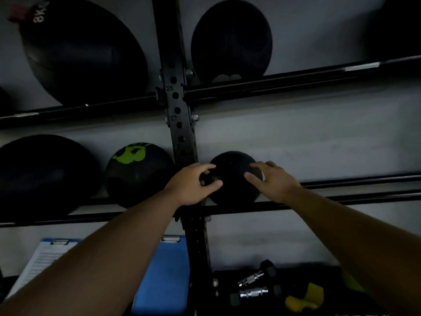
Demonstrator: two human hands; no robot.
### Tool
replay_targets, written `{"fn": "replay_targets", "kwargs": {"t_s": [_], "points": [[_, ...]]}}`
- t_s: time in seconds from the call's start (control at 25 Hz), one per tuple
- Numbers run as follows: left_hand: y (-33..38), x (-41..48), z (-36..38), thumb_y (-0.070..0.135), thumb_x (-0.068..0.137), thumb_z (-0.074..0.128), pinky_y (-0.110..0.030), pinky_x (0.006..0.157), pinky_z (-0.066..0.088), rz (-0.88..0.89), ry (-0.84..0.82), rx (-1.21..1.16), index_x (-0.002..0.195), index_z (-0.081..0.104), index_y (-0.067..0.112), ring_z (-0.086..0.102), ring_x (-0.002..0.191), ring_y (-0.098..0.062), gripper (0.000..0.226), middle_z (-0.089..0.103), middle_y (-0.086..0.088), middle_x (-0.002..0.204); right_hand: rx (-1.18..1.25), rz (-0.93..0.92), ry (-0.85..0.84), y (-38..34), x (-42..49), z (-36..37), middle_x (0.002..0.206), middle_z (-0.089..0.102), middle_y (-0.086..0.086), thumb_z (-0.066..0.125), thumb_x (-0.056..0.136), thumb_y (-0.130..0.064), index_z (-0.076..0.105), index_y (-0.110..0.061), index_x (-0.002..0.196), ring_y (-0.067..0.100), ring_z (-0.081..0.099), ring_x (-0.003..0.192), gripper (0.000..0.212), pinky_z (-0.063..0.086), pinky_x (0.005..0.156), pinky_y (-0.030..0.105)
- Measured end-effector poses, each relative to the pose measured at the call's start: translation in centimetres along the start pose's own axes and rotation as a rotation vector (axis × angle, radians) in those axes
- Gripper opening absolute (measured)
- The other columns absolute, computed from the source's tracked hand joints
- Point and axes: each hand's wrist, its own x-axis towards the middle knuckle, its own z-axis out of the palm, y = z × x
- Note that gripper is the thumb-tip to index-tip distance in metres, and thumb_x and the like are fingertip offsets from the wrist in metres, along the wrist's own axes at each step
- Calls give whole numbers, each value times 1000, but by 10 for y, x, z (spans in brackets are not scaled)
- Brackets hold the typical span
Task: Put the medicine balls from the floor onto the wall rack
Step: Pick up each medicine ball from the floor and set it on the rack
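Observation:
A small black medicine ball [232, 179] rests on the lower rails of the black wall rack [330, 202], just right of the upright post. My left hand [193, 184] touches its left side and my right hand [272, 182] its right side, fingers spread over the surface. To the left on the same rails sit a black ball with green marking [139, 174] and a large black ball [43, 176]. On the upper rails lie a big black ball marked 8 kg [84, 51] and another black ball [231, 39].
The rack's perforated upright post [176, 106] runs down the middle. Below, blue clipboards [164, 277] lean against the wall at left. Dumbbells [252, 286] and a yellow object [305, 299] lie on the floor at lower right. The lower rails stretch bare to the right.

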Motion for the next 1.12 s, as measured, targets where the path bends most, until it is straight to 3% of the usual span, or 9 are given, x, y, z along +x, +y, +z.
{"fn": "replay_targets", "kwargs": {"t_s": [0.24,0.4,0.52,0.68,1.0,1.12], "points": [[9,-108,-35,62,91,70,-31,97,48,18,-75,-111,140,64,30,61,117,-12,59,67,8,125,-68,125,29,-44,-144,-37,149,51,5,38,95,-78,48,-36,148,31,57,128,68,50,103,49],[7,-196,-34,84,69,60,-34,99,52,61,-134,-151,132,68,31,65,111,-12,83,69,11,118,-98,297,31,-65,-262,-29,147,55,-1,41,92,-79,51,-36,146,25,57,128,70,48,105,45],[18,-237,-26,89,60,55,-36,101,52,63,-190,-209,130,68,32,65,111,-13,90,68,10,119,-116,391,2,-82,-337,-31,142,59,3,35,79,-91,53,-35,142,26,61,122,86,51,102,44],[73,-263,-4,78,74,67,-31,94,45,154,-290,-288,131,67,31,61,108,-14,75,68,7,120,-187,486,17,-97,-417,-48,140,62,5,32,72,-94,56,-39,138,31,61,126,89,51,102,44],[152,-295,75,98,55,55,-41,101,52,240,-458,-364,131,68,31,66,112,-18,103,68,9,119,-306,651,-15,-52,-525,-78,137,64,9,44,87,-83,56,-33,141,32,63,120,75,49,89,38],[173,-304,112,90,54,55,-35,95,49,194,-516,-390,130,69,29,64,108,-19,99,69,5,119,-315,711,-28,-21,-556,-81,138,63,7,47,90,-79,55,-32,144,31,62,120,72,48,84,36]]}}
